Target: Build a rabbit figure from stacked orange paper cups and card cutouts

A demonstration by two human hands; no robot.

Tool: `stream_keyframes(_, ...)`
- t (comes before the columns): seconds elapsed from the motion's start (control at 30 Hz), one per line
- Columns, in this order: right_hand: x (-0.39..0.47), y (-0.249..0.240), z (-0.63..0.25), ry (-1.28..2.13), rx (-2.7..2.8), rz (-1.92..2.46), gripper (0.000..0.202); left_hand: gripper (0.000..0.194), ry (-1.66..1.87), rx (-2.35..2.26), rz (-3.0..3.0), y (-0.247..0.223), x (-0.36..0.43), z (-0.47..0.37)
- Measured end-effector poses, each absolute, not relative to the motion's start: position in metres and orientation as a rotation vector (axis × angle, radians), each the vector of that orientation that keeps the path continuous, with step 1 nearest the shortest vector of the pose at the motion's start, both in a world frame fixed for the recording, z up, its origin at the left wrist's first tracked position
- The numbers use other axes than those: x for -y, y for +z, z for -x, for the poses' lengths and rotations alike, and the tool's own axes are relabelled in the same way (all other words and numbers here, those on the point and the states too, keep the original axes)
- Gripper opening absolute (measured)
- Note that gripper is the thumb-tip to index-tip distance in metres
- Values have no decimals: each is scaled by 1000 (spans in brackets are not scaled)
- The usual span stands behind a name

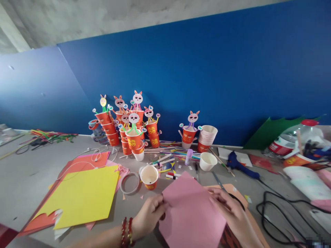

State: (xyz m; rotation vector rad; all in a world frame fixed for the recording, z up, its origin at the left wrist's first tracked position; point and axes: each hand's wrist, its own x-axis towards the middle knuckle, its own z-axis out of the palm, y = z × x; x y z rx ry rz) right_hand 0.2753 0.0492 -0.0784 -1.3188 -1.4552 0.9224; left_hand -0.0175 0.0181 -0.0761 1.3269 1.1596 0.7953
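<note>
A sheet of pink paper (192, 210) is held up between my two hands, tilted so that one corner points away from me. My left hand (151, 215), with red bead bracelets at the wrist, pinches its left edge between thumb and fingers. At the right edge, my right hand (232, 213) has its thumb on the front of the sheet and its fingers bent around the side. Beneath the sheet and right hand lies orange paper (254, 224), with scissors (218, 179) partly hidden there. A red paper cup (149, 177) stands just beyond my left hand.
Stacked red cups with rabbit figures (134, 137) stand at the back, beside a stack of paper cups (207, 136). Yellow paper (88, 196) lies left, near a tape roll (129, 183). A blue glue gun (240, 165) trails a black cable (269, 213) on the right.
</note>
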Motion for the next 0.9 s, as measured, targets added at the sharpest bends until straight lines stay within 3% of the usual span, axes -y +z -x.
stream_keyframes(0.2, -51, -72, -272, 1012, 1564, 1342, 39, 46, 959, -1221, -1249, -76, -27, 15)
stream_keyframes(0.5, -50, -69, -271, 1202, 1753, 1265, 30, 30, 765, -1262, -1498, -70, -21, 27)
stream_keyframes(0.67, -51, -86, -270, 1195, 1742, 1284, 33, 32, 735, -1404, -1887, -59, 0, 47)
stream_keyframes(0.73, -49, -95, -271, 1175, 1736, 1301, 30, 21, 748, -1502, -2054, -56, 8, 72)
stream_keyframes(0.83, -47, -104, -271, 1164, 1738, 1337, 30, 26, 741, -1868, -2190, -60, 19, 127)
stream_keyframes(0.87, -46, -105, -271, 1153, 1739, 1351, 30, 34, 707, -2011, -2232, -65, 22, 147)
stream_keyframes(0.9, -45, -105, -270, 1136, 1737, 1363, 30, 58, 598, -2132, -2264, -70, 25, 167)
